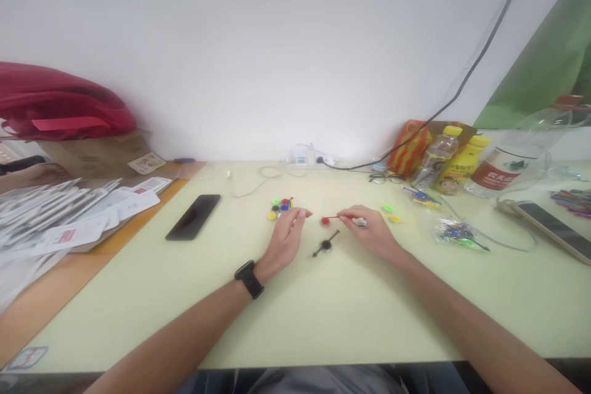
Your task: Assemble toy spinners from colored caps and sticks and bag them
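My right hand (pixel 369 228) pinches a thin red stick (pixel 333 217) between thumb and fingertips, its far end reaching to a small red disc (pixel 325 221). Across from it, my left hand (pixel 285 234), with a black watch on the wrist, has thumb and fingers drawn together; whatever is in the fingertips is too small to make out. Between the hands, nearer to me, lies a black rod with a round black piece (pixel 326 245) at its middle. Several small coloured discs (pixel 276 209) sit just beyond my left hand, partly hidden by it. Green and yellow pieces (pixel 390 213) lie behind my right hand.
On the left are a dark phone (pixel 192 217), stacked white packets (pixel 64 215), a cardboard box (pixel 96 154) and another person's hand (pixel 44 177). Bagged coloured parts (pixel 459 234), bottles (pixel 503 166), a second phone (pixel 554 229) and a cable (pixel 489 43) are on the right.
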A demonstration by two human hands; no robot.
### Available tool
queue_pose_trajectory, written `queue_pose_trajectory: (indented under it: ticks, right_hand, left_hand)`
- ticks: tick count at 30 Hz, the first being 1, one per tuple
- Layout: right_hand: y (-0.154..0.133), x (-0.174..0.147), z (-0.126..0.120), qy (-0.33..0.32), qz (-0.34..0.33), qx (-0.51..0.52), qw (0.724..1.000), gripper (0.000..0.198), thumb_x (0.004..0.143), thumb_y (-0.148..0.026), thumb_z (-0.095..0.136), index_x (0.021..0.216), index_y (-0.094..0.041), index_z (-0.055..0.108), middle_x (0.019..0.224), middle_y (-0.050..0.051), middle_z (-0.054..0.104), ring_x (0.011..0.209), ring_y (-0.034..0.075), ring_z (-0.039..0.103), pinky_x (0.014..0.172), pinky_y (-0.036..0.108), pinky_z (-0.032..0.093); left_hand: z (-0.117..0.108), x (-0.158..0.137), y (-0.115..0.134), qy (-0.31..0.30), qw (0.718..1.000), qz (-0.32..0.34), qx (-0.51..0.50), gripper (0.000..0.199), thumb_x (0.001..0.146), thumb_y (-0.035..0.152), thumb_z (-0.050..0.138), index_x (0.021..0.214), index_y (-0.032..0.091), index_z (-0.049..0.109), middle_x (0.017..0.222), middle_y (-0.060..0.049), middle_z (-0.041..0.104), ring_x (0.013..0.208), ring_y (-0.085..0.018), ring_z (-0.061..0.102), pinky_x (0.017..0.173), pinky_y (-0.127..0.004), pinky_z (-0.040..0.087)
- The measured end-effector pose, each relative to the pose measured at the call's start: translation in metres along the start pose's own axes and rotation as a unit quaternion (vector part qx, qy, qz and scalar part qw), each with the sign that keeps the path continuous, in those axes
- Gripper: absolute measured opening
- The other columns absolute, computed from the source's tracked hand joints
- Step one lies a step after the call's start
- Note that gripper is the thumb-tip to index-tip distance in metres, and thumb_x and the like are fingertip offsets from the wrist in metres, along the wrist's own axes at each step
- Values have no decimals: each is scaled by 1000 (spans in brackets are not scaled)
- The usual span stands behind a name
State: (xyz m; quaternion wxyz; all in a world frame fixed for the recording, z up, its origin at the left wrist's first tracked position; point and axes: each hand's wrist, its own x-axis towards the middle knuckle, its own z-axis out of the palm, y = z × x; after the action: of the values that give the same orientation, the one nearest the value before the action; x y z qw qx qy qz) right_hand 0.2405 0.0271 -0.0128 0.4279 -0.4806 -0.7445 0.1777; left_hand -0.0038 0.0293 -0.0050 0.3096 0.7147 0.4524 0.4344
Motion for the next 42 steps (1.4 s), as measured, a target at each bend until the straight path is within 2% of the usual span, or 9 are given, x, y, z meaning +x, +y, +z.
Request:
queue_pose_trajectory:
  ticks: [4,8,15,27,32,35,39,42]
  right_hand:
    - [2,1,0,7,0,-13,1000,21,97,-30,59,97,-23,79,89,6,75,83,22,69,73,35,52]
    - [2,2,-4,27,0,-16,1000,20,96,-31,60,96,-23,78,91,7,76,84,22,70,71,34,52]
    - [2,-1,-8,20,2,-31,999,20,95,-31,60,93,-23,78,89,7,76,80,22,69,64,32,51]
    - [1,0,-4,-22,15,-8,1000,26,98,-30,54,102,-21,78,92,8,73,81,22,67,69,33,51]
    - [-2,-1,0,-52,-11,4,999,29,99,-27,50,108,-23,77,97,9,73,89,23,68,79,36,53]
    - [-3,-1,1,-15,-18,-1,1000,27,98,-27,52,110,-24,76,100,8,75,89,23,68,81,37,53]
    - [-9,-1,-6,71,-6,-9,997,21,94,-26,55,100,-23,74,99,8,76,81,22,66,73,34,52]
    - [-15,-2,-14,54,-2,17,998,17,90,-23,56,88,-22,73,87,5,75,75,21,65,68,33,51]
  left_hand:
    - [0,0,-1,-2,1000,0,3,37,107,43,38,107,23,69,116,-4,70,114,-23,60,97,-35,44]
    - [0,-1,1,-1,1000,-3,2,36,107,43,38,107,23,69,115,-4,70,114,-23,60,97,-35,44]
    - [0,0,1,-5,1000,-3,0,36,107,43,39,105,23,68,115,-4,70,114,-23,59,97,-35,44]
    - [-1,-1,3,-24,1000,-10,9,39,107,45,38,112,24,70,120,-4,70,116,-24,59,102,-38,44]
    - [0,-2,3,-56,998,1,7,44,107,47,34,123,24,69,130,-6,68,126,-25,55,114,-43,37]
    - [1,-4,2,-83,996,3,18,46,107,48,33,133,26,65,138,-6,63,133,-25,50,119,-44,31]
    - [0,-7,6,-117,992,3,39,49,107,50,31,144,31,57,132,-6,65,126,-25,50,117,-46,33]
    - [0,-8,7,-131,991,1,39,50,107,52,31,144,32,56,129,-5,66,123,-26,50,116,-47,34]
